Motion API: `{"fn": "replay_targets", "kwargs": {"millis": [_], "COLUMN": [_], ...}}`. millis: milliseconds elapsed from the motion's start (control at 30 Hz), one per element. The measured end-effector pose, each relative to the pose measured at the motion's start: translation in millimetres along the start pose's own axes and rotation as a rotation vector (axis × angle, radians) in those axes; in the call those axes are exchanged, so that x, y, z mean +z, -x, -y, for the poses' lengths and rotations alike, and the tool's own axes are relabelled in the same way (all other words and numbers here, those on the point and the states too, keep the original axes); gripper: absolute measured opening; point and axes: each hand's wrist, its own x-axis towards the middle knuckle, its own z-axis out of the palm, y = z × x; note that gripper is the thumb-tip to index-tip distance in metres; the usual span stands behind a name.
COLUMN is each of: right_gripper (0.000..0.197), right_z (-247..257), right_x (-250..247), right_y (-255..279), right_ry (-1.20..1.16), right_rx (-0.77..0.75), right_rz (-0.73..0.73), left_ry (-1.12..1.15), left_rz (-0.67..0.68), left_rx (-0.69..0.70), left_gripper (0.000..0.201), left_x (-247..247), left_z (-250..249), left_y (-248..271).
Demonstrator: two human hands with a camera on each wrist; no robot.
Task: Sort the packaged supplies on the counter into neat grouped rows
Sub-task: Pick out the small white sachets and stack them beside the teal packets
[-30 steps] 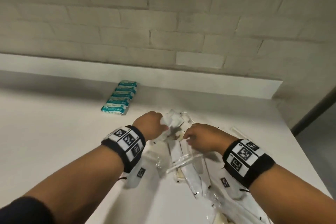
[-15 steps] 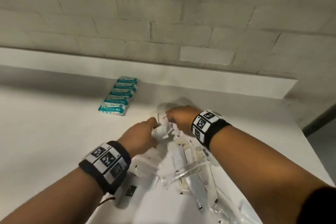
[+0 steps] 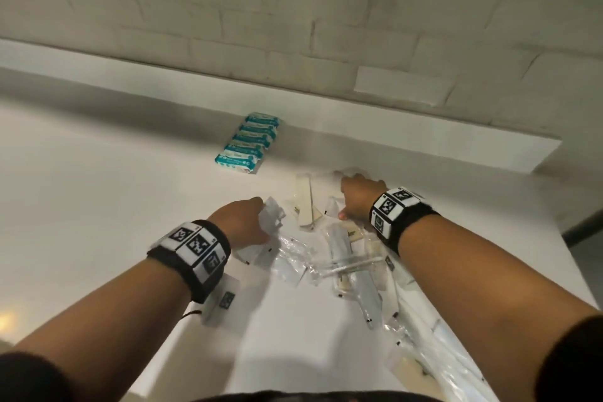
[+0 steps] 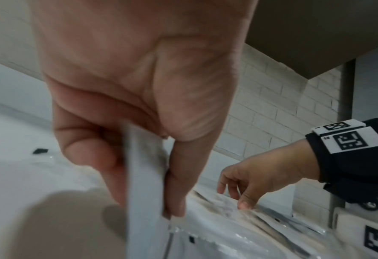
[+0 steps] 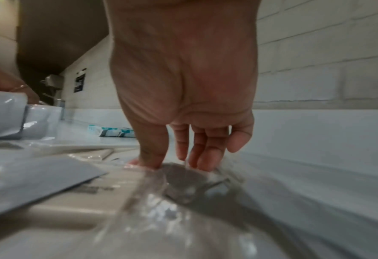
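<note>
Left hand (image 3: pixel 243 220): we pinch a flat packet (image 4: pixel 143 184) between thumb and fingers.
Right hand (image 3: pixel 359 196): fingers loosely spread, tips touching a clear pouch (image 5: pixel 183 184).
Pile (image 3: pixel 342 258): loose on desk (image 3: pixel 98 206).
Teal packs (image 3: pixel 249 143): rowed by the wall.

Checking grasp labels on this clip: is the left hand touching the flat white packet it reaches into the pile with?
Touching. The left wrist view shows the left hand pinching the flat white packet between thumb and fingers.
</note>
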Motion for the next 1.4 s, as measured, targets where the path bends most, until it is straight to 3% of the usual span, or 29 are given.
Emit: {"fn": "replay_targets", "kwargs": {"millis": [100, 200, 300, 367, 500, 667, 733, 867, 967, 1133, 1300, 1400], "right_gripper": [0.039, 0.031, 0.013, 0.009, 0.024, 0.04, 0.048, 0.041, 0.044, 0.055, 0.045, 0.06], "right_z": [-4, -3, -15, -38, -101, -137, -145, -151, -156, -169, -169, -160], "right_x": [3, 0, -15, -28, -33, -7, 2, 18, 25, 27, 28, 48], "right_y": [4, 18, 40, 55, 95, 151, 180, 206, 213, 228, 257, 269], "right_ry": [0.008, 0.052, -0.327, -0.585, -0.554, -0.446, -0.548, -0.782, -0.651, -0.525, -0.328, -0.124], "right_rx": [0.096, 0.039, -0.034, 0.0, 0.172, 0.377, 0.454, 0.466, 0.455, 0.419, 0.317, 0.241], "right_rz": [0.096, 0.041, -0.209, -0.278, -0.171, 0.003, 0.041, 0.072, 0.082, 0.01, 0.341, 0.463], "left_ry": [0.051, 0.112, 0.219, 0.246, 0.306, 0.265, 0.174, 0.13, 0.01, -0.05, -0.017, 0.04], "left_rz": [0.03, -0.027, -0.109, -0.168, -0.207, -0.106, -0.082, -0.016, 0.014, -0.074, -0.148, -0.139], "left_rx": [0.01, 0.034, 0.059, 0.082, 0.193, 0.416, 0.491, 0.551, 0.556, 0.447, 0.519, 0.585], "left_gripper": [0.061, 0.042, 0.024, 0.016, 0.016, 0.021, 0.013, 0.03, 0.04, 0.04, 0.022, 0.018], "left_x": [6, 8, 4, 0, -1, 21, 36, 60, 69, 67, 69, 76], "left_z": [3, 4, 5, 1, -31, -83, -112, -140, -143, -132, -158, -189], "left_y": [3, 7, 13, 16, 17, 18, 19, 24, 26, 20, 31, 38]}}
